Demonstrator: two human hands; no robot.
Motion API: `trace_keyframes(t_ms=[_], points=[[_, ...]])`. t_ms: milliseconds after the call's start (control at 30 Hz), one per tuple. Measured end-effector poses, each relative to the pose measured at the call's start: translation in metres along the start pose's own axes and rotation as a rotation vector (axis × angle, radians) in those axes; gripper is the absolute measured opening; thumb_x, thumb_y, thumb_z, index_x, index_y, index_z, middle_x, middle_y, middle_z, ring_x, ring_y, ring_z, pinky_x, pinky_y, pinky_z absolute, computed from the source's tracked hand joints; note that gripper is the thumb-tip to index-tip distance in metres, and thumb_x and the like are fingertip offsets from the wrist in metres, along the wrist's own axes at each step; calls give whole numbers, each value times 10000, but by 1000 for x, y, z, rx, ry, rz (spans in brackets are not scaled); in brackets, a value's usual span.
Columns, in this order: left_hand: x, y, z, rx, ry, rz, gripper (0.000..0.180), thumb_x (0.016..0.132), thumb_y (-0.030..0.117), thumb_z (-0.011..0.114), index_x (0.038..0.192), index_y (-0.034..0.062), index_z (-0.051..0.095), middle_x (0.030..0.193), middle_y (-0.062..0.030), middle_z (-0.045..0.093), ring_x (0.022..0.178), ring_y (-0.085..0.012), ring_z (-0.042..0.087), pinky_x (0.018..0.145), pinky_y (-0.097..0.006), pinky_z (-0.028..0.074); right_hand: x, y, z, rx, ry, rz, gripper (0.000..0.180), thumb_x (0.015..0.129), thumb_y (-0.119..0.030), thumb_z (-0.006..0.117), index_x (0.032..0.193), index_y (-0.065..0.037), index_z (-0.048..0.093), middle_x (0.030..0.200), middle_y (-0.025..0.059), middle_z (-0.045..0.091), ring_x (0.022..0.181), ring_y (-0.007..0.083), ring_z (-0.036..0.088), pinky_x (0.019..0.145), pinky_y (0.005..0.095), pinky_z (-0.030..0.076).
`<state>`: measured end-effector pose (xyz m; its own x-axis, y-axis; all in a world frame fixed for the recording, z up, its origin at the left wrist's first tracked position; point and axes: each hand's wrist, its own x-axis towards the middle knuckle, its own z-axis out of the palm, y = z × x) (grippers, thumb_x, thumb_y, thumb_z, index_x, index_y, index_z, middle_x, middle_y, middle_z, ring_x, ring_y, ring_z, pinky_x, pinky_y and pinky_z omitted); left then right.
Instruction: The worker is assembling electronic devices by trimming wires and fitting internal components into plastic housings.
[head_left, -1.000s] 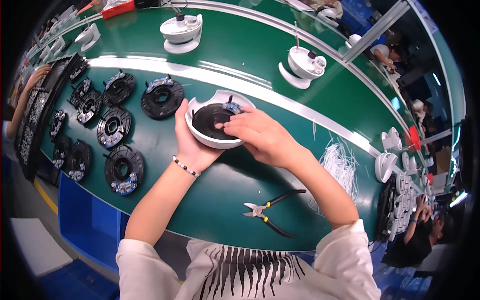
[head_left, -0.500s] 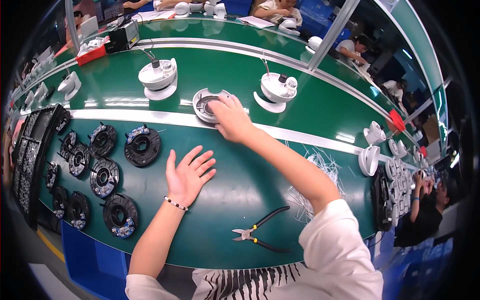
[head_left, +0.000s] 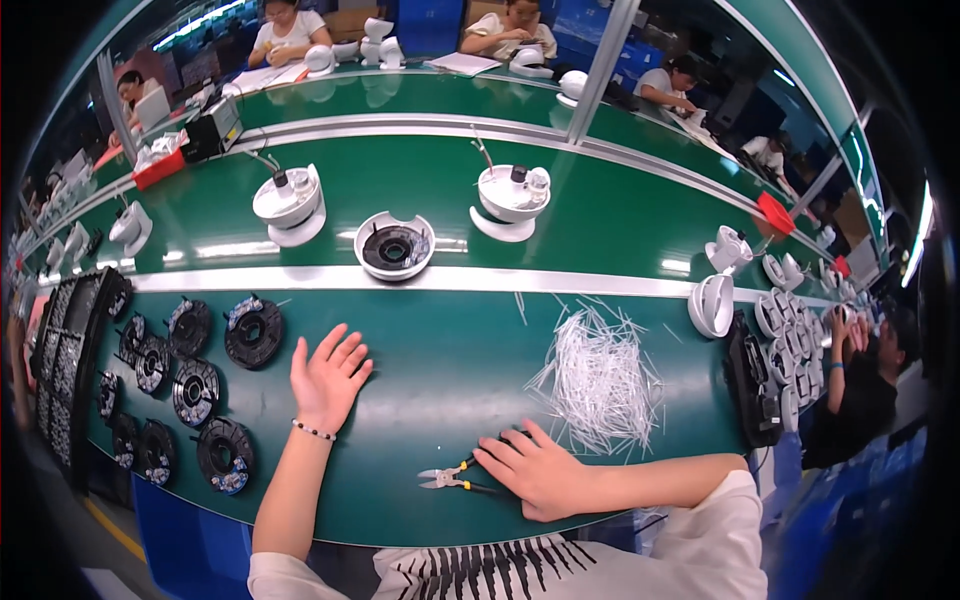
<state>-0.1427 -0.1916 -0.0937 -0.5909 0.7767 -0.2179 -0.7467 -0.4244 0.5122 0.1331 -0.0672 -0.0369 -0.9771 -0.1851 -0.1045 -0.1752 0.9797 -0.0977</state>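
My right hand [head_left: 540,472] lies over the dark handles of a pair of diagonal cutters [head_left: 447,478], its fingers spread and partly hiding the handles. The jaws stay visible on the table, pointing left. My left hand [head_left: 327,385] is open, palm up, above the table left of the cutters, holding nothing. A white round housing [head_left: 394,262] with a black ring-shaped part [head_left: 397,247] inside sits on the metal strip beyond my hands. Right of my right hand spreads a pile of thin white cut strips [head_left: 603,380].
Several black discs with circuit boards [head_left: 196,392] lie at the left, beside a black compartment tray [head_left: 68,350]. White lamp-like units [head_left: 288,205] with upright wires stand on the far belt. At the right are white housings [head_left: 711,305] and a black tray [head_left: 752,385]. Co-workers sit beyond.
My right hand has left the white housing and come back to the cutters. The housing now shows the black part inside. My left hand stays open; the view has shifted.
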Motion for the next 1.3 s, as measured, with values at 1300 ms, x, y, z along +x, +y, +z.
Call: trace_keyframes(t_ms=[1300], points=[[315,-102,242,2040,-407,672,174,777,194,544,759,44,630,748,-168,616,733,-341,592,664,-412,485,63,434,-142,-800,236,79,481,486,-78,708,926,-95,516,862,44,480,861,206,470,766,308,388]])
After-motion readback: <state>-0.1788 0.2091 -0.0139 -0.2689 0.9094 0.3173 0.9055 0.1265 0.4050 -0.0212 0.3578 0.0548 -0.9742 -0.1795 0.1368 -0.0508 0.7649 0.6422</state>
